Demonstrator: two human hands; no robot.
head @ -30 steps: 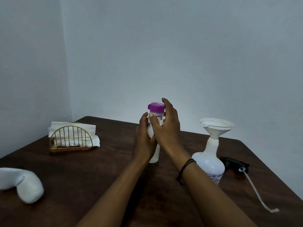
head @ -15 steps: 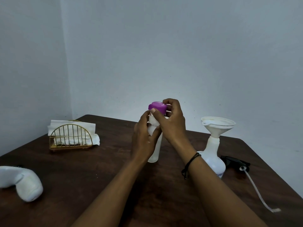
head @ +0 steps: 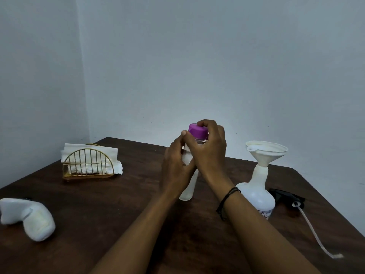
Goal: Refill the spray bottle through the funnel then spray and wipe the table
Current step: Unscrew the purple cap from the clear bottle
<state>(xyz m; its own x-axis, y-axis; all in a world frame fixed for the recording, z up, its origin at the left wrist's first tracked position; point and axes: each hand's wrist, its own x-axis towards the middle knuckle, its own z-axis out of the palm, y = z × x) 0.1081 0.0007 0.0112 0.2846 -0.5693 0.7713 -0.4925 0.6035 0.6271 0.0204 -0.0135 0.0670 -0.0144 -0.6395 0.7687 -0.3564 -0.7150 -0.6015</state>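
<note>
Since a second ago the right hand (head: 207, 149) has closed its fingers (head: 203, 123) over the purple cap (head: 197, 131), apparently unscrewing it, while the left hand (head: 175, 171) grips the water bottle (head: 187, 191) upright on the bench (head: 118, 204) before pouring into the funnel (head: 266, 150).

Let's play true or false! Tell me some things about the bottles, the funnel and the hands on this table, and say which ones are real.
1. The funnel sits in the neck of the white spray bottle. True.
2. The right hand grips the purple cap. True.
3. The left hand rests flat on the table. False: it holds the clear bottle under the cap.
4. The black sprayer head is screwed onto the spray bottle. False: it lies on the table beside it.
5. The gold napkin holder is empty. False: white napkins are in it.
</note>
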